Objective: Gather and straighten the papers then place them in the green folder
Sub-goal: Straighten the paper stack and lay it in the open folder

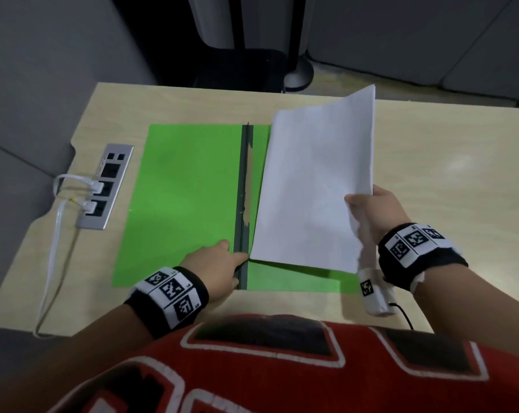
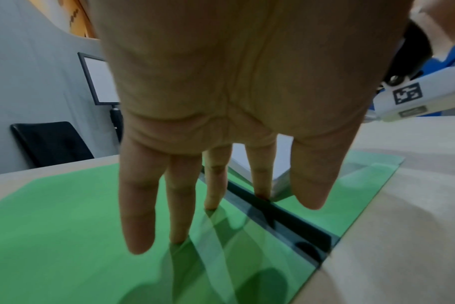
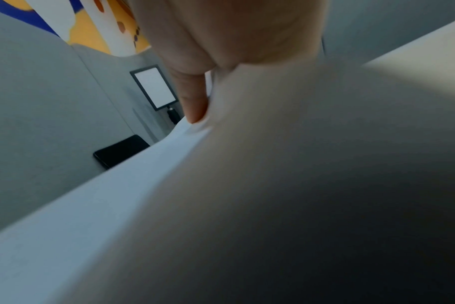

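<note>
The green folder lies open and flat on the wooden desk, its dark spine running down the middle. My left hand rests with straight fingers on the folder near the spine's front end. A stack of white papers is tilted over the folder's right half, its left edge down near the spine. My right hand grips the stack's right edge, thumb on top. In the right wrist view the papers fill most of the frame and one finger presses on them.
A metal socket panel with white cables plugged in sits in the desk at the left. A black chair and a lamp base stand beyond the far edge. Bare desk lies to the right.
</note>
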